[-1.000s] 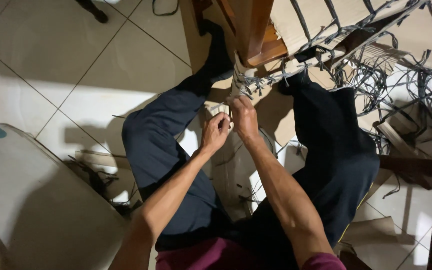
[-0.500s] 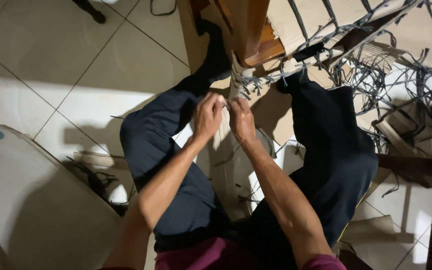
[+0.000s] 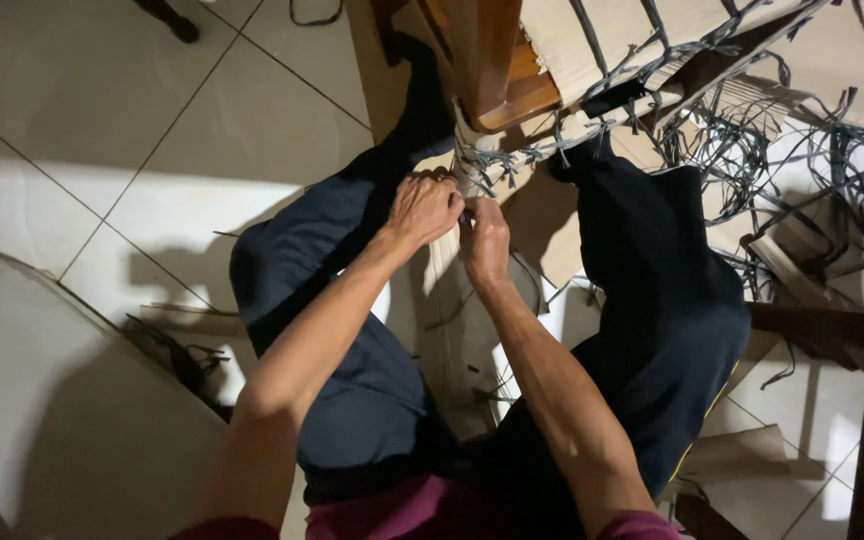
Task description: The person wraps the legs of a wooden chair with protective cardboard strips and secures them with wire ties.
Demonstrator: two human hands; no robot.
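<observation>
Left hand [image 3: 424, 208] and right hand [image 3: 485, 238] meet at the wrapped wooden leg [image 3: 467, 165]. Fingers of both pinch the pale wrapping strip [image 3: 440, 262]. Grey straps [image 3: 802, 150] lie tangled nearby.

A pale cardboard strip [image 3: 444, 262] is pinched between the left hand [image 3: 422, 208] and right hand [image 3: 485, 240], at 6 o'clock from a wooden leg [image 3: 497, 60] wrapped in grey straps [image 3: 512, 160].

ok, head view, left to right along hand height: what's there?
Tiled floor → left knee in dark trousers → left hand → right hand → right trouser leg → tangle of grey straps.
</observation>
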